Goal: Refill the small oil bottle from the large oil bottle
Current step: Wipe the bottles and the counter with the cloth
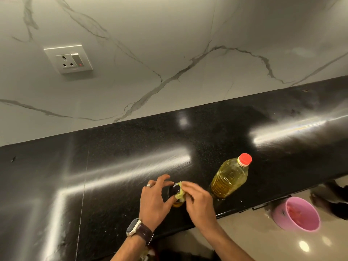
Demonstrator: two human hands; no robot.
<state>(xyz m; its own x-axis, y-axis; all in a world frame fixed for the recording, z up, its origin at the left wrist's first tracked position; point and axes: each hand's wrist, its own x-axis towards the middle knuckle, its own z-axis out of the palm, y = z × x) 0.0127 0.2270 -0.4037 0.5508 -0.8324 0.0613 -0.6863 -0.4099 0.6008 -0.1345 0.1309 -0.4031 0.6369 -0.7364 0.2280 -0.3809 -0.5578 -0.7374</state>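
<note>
- The left hand point(157, 197), with a ring on one finger and a watch on the wrist, curls round the small oil bottle point(176, 193). Thumb and fingers are partly closed on its dark top from the left and near side, which looks like a steadying hold so the bottle cannot turn or tip.
- The right hand point(197, 201) is bunched, its fingertips pinching a pale yellow-green cloth or wad point(180, 191) pressed against the right side of that same top. It may be wiping oil from the cap or gripping it for a twist; I cannot tell which.
- Little of the small oil bottle shows: a black round top between the two hands and a sliver of amber below it. It stands on the black surface point(113, 166) near the front edge. Whether its cap is on tight or loosened is hidden.
- The large oil bottle point(230, 178) stands upright just to the right of the right hand, apart from it, red cap on and mostly full of yellow oil. Its nearness suits a short reach for pouring; by my reading no pouring has begun.
- On the floor below the surface's edge, to the right, sits a pink bucket point(297, 213).
- Behind, a veined marble wall point(169, 44) carries a socket and switch plate point(68, 59).
</note>
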